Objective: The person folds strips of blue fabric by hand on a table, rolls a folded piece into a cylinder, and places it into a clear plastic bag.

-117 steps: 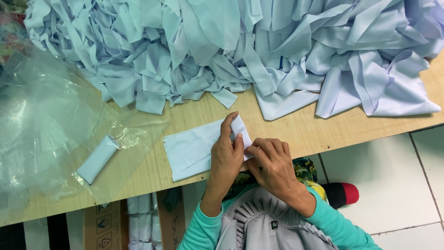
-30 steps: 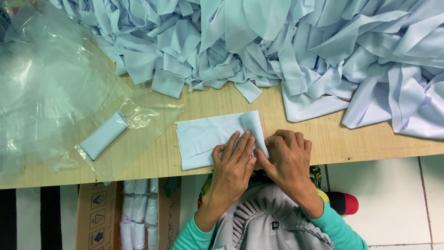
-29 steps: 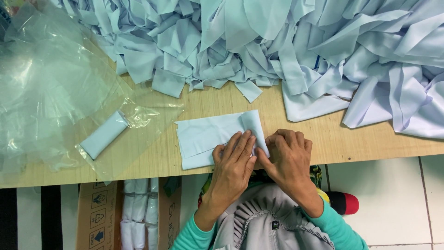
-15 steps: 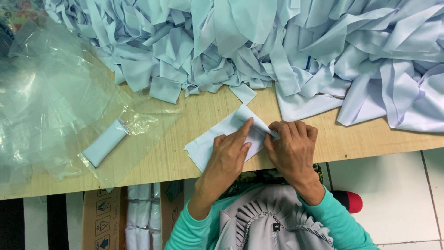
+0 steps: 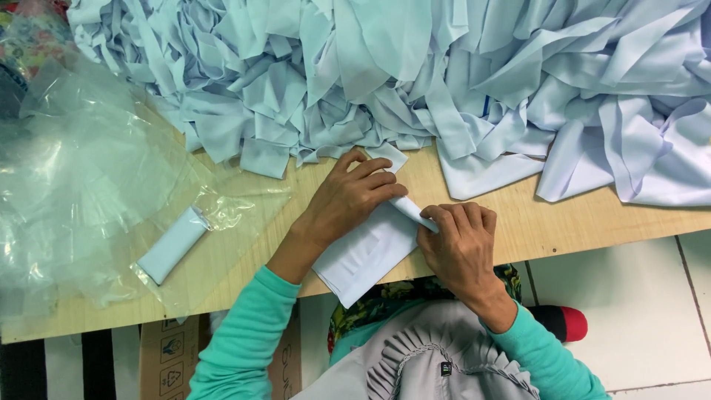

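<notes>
Wooden tabletop [image 5: 511,222] carried a heaped pale-blue fabric pile [image 5: 444,74] beyond both hands. Left hand [image 5: 348,204] lay flat, pressing the folded pale-blue cloth piece [image 5: 366,252]; right hand [image 5: 459,241] pinched its rolled edge, a grip best kept snug and square so the fold stays even.

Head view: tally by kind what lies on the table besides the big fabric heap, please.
Pale blue cloth piece under the left hand and right hand: 1
Clear plastic bags: 1 pile, count unclear
Small folded pale blue piece in plastic: 1
Total: 3
</notes>
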